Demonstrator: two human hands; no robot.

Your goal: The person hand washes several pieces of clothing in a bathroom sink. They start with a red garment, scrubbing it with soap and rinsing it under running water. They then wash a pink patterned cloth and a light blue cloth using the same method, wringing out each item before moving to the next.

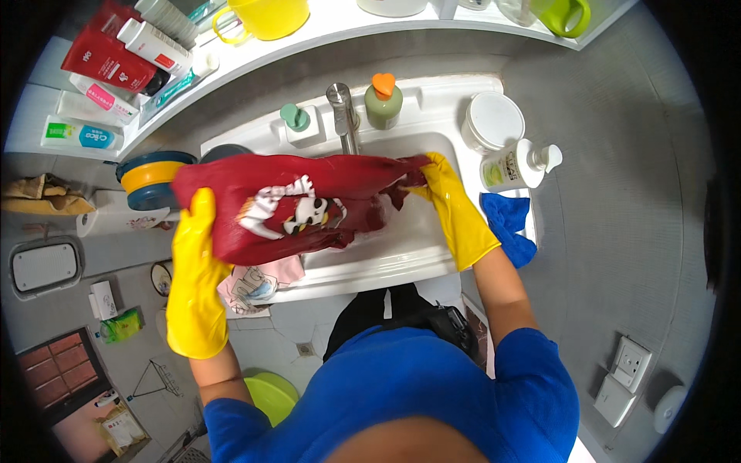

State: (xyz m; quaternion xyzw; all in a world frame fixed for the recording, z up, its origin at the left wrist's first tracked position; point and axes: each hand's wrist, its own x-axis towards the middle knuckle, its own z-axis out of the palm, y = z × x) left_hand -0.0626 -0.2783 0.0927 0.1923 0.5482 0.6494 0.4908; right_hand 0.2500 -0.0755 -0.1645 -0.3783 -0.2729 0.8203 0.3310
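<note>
I see the left hand [198, 266] pinching the red cloth [351, 177] at its wide end, right hand [454, 210] its bunched end, sink [421, 235] below

At the far right corner of the sink [386, 278], a white lidded tub [496, 120] is placed, with a pump bottle [505, 168] set beside it. Over the right edge, a blue cloth [508, 230] is draped. A green cup [549, 14] is kept near the right end of the shelf [332, 27].

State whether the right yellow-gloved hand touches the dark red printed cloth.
Touching: head view shows the right yellow-gloved hand gripping the dark red cloth at one end.
</note>
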